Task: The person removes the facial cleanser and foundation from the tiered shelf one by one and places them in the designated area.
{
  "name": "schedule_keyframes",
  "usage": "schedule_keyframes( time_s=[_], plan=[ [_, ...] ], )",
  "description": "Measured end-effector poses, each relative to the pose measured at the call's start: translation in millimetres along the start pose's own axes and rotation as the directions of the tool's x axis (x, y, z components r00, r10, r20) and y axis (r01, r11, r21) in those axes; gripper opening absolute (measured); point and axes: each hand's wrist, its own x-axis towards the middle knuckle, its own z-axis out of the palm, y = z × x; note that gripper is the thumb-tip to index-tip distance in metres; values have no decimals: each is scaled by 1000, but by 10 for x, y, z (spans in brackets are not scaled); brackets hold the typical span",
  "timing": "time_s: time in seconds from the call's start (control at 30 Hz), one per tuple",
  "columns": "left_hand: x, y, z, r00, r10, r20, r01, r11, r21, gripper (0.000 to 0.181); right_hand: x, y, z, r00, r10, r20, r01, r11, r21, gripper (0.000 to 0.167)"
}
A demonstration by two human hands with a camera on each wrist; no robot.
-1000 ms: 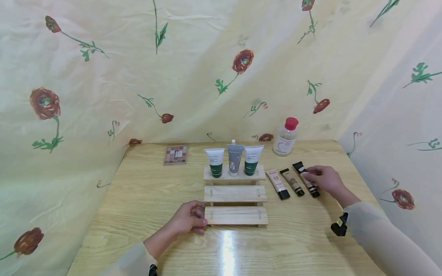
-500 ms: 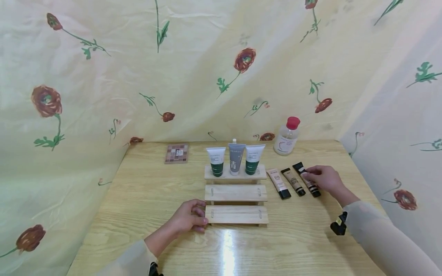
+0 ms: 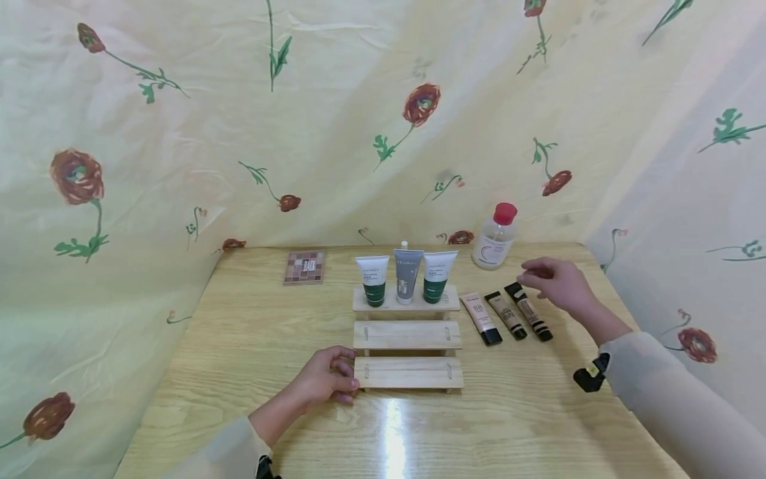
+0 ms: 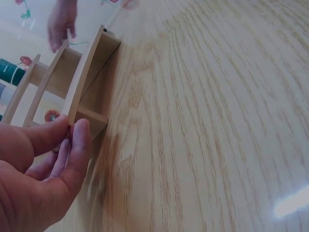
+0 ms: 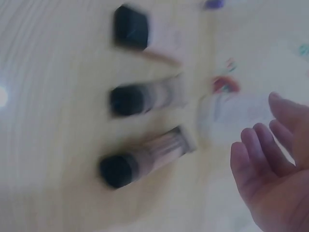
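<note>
My left hand (image 3: 326, 378) pinches the left end of the lowest step of a three-tier wooden rack (image 3: 409, 372); the left wrist view shows thumb and fingers (image 4: 79, 145) on the board's edge. Raised over the table, my right hand (image 3: 561, 285) holds nothing, its fingers loosely bent. Just below and left of it lies a black-ended tube (image 3: 529, 313). Beside that are a beige tube with a black cap (image 3: 506, 315) and a pink BB cream tube (image 3: 481, 319). The right wrist view, blurred, shows all three tubes apart from the hand.
On the rack's top step stand two white-and-green tubes (image 3: 374, 281) (image 3: 438, 277) with a grey tube (image 3: 407, 276) between them. Behind, a clear bottle with a red cap (image 3: 495, 239) stands near the flowered cloth. An eyeshadow palette (image 3: 304, 267) lies at the back left.
My right hand has let go of the rightmost tube and risen up and away toward the back. That tube stays on the table. The left hand keeps its place on the rack.
</note>
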Motion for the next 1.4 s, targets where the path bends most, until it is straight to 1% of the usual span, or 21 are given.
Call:
schedule_keyframes(
  time_s=[0.17,0.3,0.4,0.5,0.67,0.8,0.9,1.07,1.4],
  plan=[
    [-9,10,-5,1000,-6,-2,6,1000,0,59,-10,-407,-11,997,-76,19,75,996,56,52],
    [-7,4,-11,1000,-11,-2,11,1000,-4,59,-40,-720,63,987,-151,57,145,985,95,48],
    [-2,-9,-14,1000,-7,4,7,1000,-10,59,-59,-884,150,977,-196,90,185,976,115,47],
    [-1,-11,-19,1000,-2,13,2,1000,-22,60,-80,-1001,255,967,-228,112,213,968,134,46],
    [4,-20,-26,1000,-2,20,2,1000,-20,60,-106,-1144,423,948,-295,119,273,946,172,45],
    [-2,-13,-21,1000,-7,15,7,1000,-13,60,-102,-1226,537,939,-315,137,283,935,212,43],
    [-6,-4,-14,1000,-3,10,3,1000,-12,60,-100,-1266,605,943,-299,144,264,939,220,42],
    [-11,4,-9,1000,3,10,-2,1000,-13,60,-92,-1316,682,952,-280,125,250,944,215,43],
    [-8,4,-9,1000,9,13,-9,1000,-8,60,-68,-1344,730,958,-270,101,245,947,207,38]
  ],
)
